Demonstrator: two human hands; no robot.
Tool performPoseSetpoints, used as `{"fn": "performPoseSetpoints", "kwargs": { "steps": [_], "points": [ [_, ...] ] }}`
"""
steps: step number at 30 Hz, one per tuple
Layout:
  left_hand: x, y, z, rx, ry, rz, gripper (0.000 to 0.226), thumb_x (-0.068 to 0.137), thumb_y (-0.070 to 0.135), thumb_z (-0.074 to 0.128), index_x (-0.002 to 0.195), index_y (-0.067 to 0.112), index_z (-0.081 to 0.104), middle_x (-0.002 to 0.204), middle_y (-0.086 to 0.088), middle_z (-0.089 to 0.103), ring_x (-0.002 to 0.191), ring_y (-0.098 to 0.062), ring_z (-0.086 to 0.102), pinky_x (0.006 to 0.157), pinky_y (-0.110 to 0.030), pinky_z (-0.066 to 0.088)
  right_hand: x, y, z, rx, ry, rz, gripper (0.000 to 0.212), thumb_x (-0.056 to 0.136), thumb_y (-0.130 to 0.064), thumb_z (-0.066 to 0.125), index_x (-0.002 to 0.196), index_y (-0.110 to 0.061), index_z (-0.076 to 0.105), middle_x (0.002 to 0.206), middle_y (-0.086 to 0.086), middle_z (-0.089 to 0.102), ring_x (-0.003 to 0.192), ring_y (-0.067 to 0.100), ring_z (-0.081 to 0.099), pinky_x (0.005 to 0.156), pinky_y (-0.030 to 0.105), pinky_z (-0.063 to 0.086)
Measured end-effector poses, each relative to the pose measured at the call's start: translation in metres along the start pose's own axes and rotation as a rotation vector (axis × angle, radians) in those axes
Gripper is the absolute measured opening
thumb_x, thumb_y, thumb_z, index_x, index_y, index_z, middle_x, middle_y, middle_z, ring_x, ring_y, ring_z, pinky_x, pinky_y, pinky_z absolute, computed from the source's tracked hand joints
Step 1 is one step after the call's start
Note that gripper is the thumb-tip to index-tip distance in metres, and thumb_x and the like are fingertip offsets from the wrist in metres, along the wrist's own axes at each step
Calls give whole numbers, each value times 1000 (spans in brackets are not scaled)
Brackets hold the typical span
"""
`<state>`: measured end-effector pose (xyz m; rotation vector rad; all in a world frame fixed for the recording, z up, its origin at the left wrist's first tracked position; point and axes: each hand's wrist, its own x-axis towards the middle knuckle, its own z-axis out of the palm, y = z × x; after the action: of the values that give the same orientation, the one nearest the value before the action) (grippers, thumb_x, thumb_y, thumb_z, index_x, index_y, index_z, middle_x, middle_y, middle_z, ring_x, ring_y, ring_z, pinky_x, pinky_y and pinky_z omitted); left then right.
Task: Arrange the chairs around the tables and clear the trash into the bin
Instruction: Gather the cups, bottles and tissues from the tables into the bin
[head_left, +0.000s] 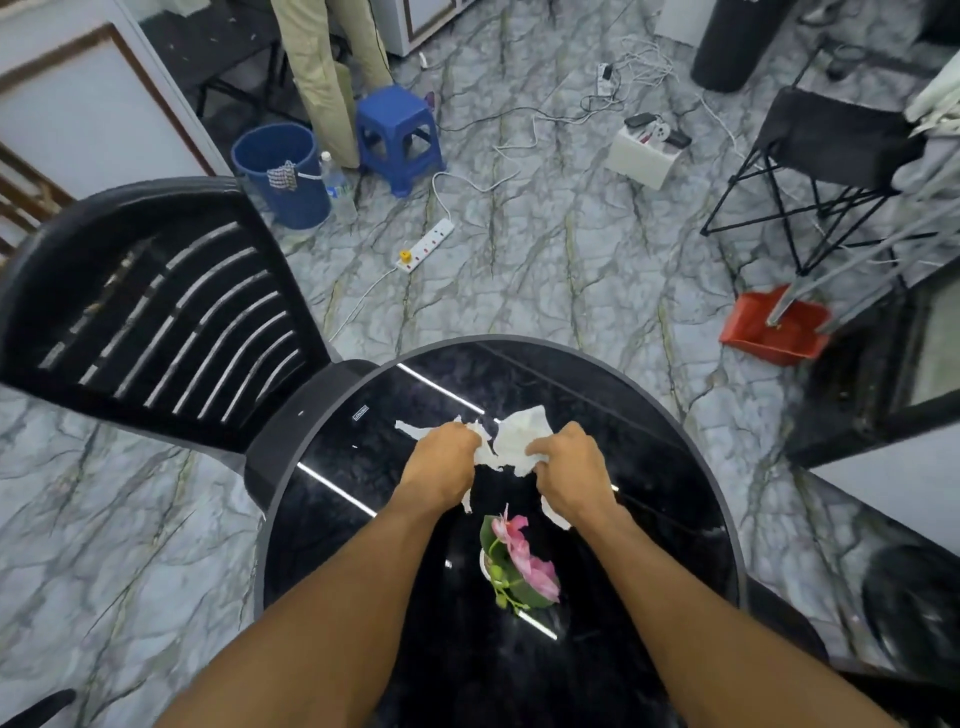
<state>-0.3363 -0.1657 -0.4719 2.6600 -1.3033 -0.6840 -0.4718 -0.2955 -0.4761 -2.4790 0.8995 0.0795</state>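
Observation:
White crumpled tissue paper (511, 436) lies in the middle of the round black glossy table (358, 467). My left hand (444, 460) grips the left part of the tissue with curled fingers. My right hand (569, 470) grips the right part, and a scrap shows under its wrist. A black plastic chair (156, 312) with a slatted back stands against the table's left edge. A blue bin (283, 174) with a rag over its rim stands on the floor at the far left.
A small pot of pink flowers (522, 564) stands on the table between my forearms. On the marble floor are a blue stool (400, 137), a power strip (426, 245) with cables, a red dustpan (774, 327), a black folding chair (831, 156) and a person's legs (322, 67).

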Motion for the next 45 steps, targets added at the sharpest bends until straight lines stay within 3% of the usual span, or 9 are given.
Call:
{"fn": "performPoseSetpoints", "kwargs": {
  "steps": [4,9,12,16,23,28,34,39,45],
  "points": [
    [-9,24,-35,60,80,-17,23,87,8,57,105,18,66,101,-6,67,97,-31,64,77,-39,47,-16,12,-31,91,98,50,32,83,-7,62,107,-23,75,106,6,62,100,25,58,80,21,37],
    [-16,94,-87,61,146,78,45,90,20,63,134,25,55,122,-7,64,114,-29,59,93,-39,44,-58,30,-96,407,260,139,22,75,1,61,82,-12,77,79,4,74,77,17,66,70,24,51],
    [-32,162,-90,-26,173,181,37,86,22,68,123,24,62,119,-8,63,111,-28,59,89,-36,46,-102,57,-129,502,394,201,13,74,-10,71,81,-19,77,68,-10,67,67,10,61,59,19,46],
    [-81,276,-68,-109,142,361,35,85,21,70,120,22,64,113,-5,66,102,-25,61,75,-30,43,-191,117,-175,573,591,280,14,73,-10,75,85,-18,74,78,-6,69,75,10,63,70,22,51],
    [-205,474,12,-199,57,701,28,81,23,75,106,21,65,97,-5,70,90,-24,64,80,-38,54,-409,235,-238,527,812,494,7,73,-6,73,72,-13,75,65,-5,69,59,3,61,61,16,47],
    [-293,604,75,-196,-39,946,29,79,24,76,107,24,67,100,-4,71,97,-25,63,84,-38,53,-565,301,-254,524,954,706,20,76,-6,62,85,-12,79,74,-4,74,67,6,66,64,20,55],
    [-385,713,155,-145,-209,1197,38,77,18,76,114,19,67,110,-5,69,101,-22,63,87,-29,51,-715,349,-241,527,1115,948,30,62,-2,76,90,-13,79,78,1,76,76,15,70,74,32,58],
    [-462,780,233,-49,-398,1381,42,66,14,60,107,16,71,101,-5,73,93,-24,67,83,-31,55,-821,379,-202,529,1244,1173,18,65,-1,76,77,-14,78,67,-2,72,62,10,64,63,27,54],
    [-559,830,337,38,-568,1572,33,66,4,66,96,18,74,88,-7,75,79,-28,68,71,-27,52,-934,407,-136,611,1360,1452,16,69,-2,79,82,-11,76,70,2,72,60,13,63,57,31,58]
  ]
}}
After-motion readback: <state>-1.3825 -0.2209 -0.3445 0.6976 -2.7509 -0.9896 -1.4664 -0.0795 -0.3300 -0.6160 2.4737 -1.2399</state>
